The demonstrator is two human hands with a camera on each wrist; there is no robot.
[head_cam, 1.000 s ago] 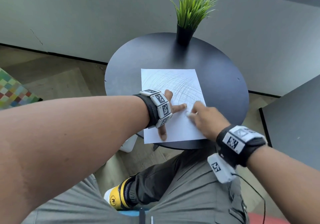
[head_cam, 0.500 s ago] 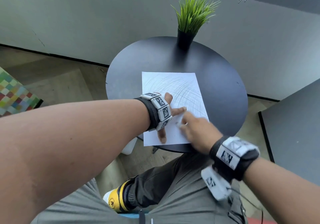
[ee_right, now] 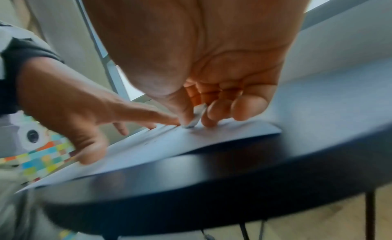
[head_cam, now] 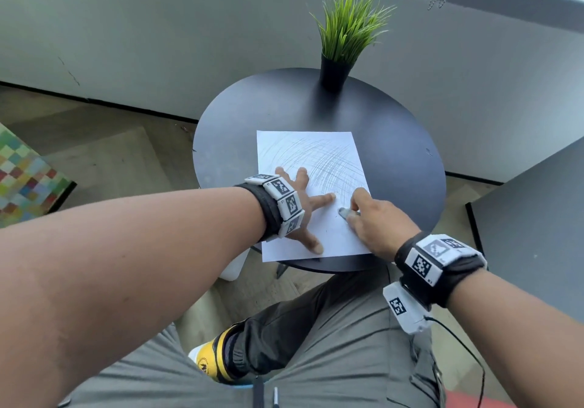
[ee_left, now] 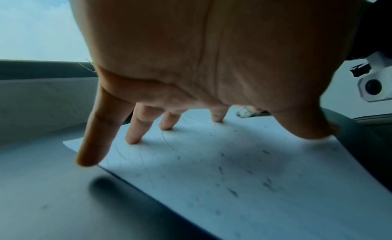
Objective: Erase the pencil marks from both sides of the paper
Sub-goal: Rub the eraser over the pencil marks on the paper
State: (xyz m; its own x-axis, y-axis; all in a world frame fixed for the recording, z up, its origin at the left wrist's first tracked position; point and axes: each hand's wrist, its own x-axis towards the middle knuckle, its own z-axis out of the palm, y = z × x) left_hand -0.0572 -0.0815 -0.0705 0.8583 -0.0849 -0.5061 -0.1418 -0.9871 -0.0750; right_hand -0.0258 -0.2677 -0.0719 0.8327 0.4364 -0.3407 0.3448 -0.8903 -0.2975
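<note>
Head view: paper (head_cam: 316, 186) is laid flat on the near half of the round table (head_cam: 395, 142), its near edge hanging slightly past the rim. Pencil marks (head_cam: 331, 164) are seen across the far part; the near part looks mostly cleaned, with dark crumbs scattered. Sheet is judged thin, light, easily creased or slid, so it is best pinned flat beside the rubbed patch. Left hand (head_cam: 300, 208) is spread, fingertips pressed on the left part. Eraser (head_cam: 346, 213) is pinched in right hand (head_cam: 379, 221) and pressed to the sheet. Potted plant (head_cam: 344, 37) stands at the far edge.
</note>
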